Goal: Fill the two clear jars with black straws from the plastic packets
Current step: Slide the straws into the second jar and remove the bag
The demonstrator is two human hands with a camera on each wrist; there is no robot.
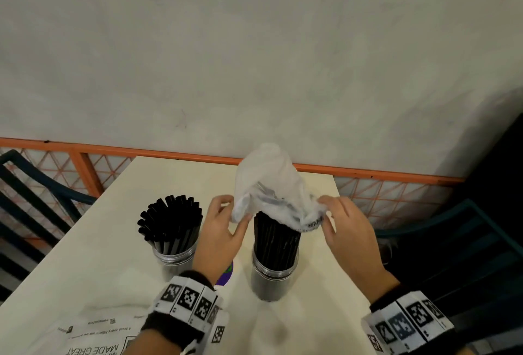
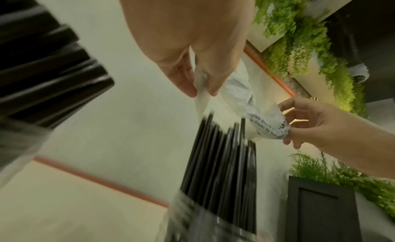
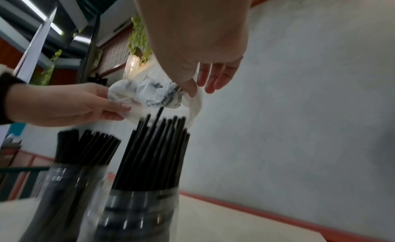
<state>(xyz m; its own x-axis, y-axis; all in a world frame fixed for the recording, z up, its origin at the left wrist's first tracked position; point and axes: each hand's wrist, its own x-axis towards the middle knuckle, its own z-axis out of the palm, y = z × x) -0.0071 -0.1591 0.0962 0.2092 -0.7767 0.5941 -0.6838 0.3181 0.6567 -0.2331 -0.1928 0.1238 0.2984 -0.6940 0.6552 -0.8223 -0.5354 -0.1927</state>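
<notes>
Two clear jars stand on the cream table [image 1: 311, 241]. The left jar [image 1: 174, 258] holds a fanned bundle of black straws [image 1: 171, 221]. The right jar [image 1: 274, 275] holds an upright bundle of straws [image 1: 276, 241], whose tops sit inside the mouth of a crumpled white plastic packet [image 1: 268, 184]. My left hand [image 1: 223, 224] pinches the packet's left edge between thumb and fingers. My right hand [image 1: 339, 221] pinches its printed right edge. The packet [image 2: 252, 110] bunches above the straws [image 2: 222, 157] in the left wrist view, and the same packet [image 3: 149, 93] shows in the right wrist view over the straws [image 3: 153, 152].
A flat printed plastic packet [image 1: 93, 337] lies at the table's near left edge. A purple round object [image 1: 226, 275] peeks out behind my left wrist. Dark chairs [image 1: 34, 193] flank the table on the left, and another chair [image 1: 452, 241] stands right. An orange railing [image 1: 368, 170] runs behind.
</notes>
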